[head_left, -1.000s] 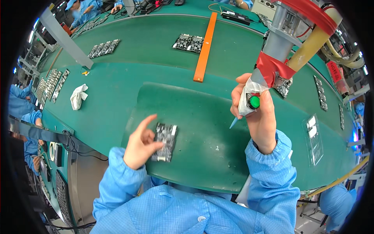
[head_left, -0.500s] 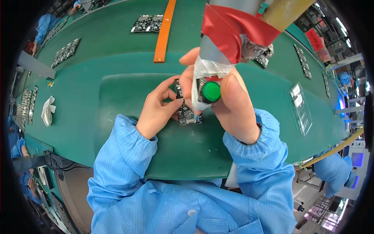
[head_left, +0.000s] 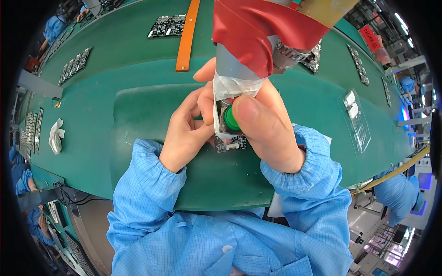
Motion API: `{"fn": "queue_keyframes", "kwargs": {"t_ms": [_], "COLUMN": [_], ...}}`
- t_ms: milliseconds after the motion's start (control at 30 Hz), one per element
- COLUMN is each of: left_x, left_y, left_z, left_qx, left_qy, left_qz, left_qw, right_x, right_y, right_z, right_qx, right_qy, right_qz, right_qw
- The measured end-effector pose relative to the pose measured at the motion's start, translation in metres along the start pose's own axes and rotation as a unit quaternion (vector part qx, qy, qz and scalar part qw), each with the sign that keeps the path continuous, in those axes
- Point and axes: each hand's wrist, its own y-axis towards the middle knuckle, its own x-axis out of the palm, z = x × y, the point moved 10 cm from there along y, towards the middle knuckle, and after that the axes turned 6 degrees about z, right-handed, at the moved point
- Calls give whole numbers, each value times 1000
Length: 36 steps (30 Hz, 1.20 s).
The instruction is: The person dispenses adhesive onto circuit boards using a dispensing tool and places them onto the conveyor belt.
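Observation:
A thick grey tool (head_left: 239,57) wrapped in red and white tape is gripped in my right hand (head_left: 271,126). My right thumb rests against the green push button (head_left: 230,118) at its near end, covering part of it. Under the tool lies a small black circuit board (head_left: 234,144), mostly hidden, with its near edge and a pale connector showing. My left hand (head_left: 182,131) pinches the board's left side between thumb and fingers. The tool hides its fingertips and the tool's tip.
A green mat (head_left: 147,110) covers the work place. An orange bar (head_left: 188,37) lies beyond it, beside circuit boards (head_left: 166,26). More boards (head_left: 75,66) stand at left. A crumpled white cloth (head_left: 56,135) lies nearer, and a clear plastic tray (head_left: 357,122) sits at right.
The tool has shifted left over the board, hiding more of it. My right thumb has come onto the green button, which was fully visible before. My left hand still pinches the board.

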Motion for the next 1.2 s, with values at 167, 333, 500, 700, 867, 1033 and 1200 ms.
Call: {"fn": "queue_keyframes", "kwargs": {"t_ms": [167,333,500,700,867,1033,1200], "left_x": [-1,-1,-3,-10,-10,-31,-29], "left_y": [-1,0,0,0,-2,1,-2], "left_z": [3,0,0,-12,-21,-21,-5], "left_qx": [-7,-18,1,-25,-61,-48,-19], "left_qy": [-10,-8,-11,19,3,45,13], "left_qz": [15,2,4,11,10,36,44], "left_qw": [1000,1000,1000,999,998,997,999], "right_x": [0,0,0,6,-7,-12,-16], "right_y": [1,2,3,2,5,6,7], "right_z": [0,0,0,5,4,-1,1], "right_qx": [4,1,-7,8,0,-8,-4], "right_qy": [-8,-13,-5,11,-102,-101,-96], "right_qz": [2,3,2,-12,76,88,94], "right_qw": [1000,1000,1000,1000,992,991,991]}}
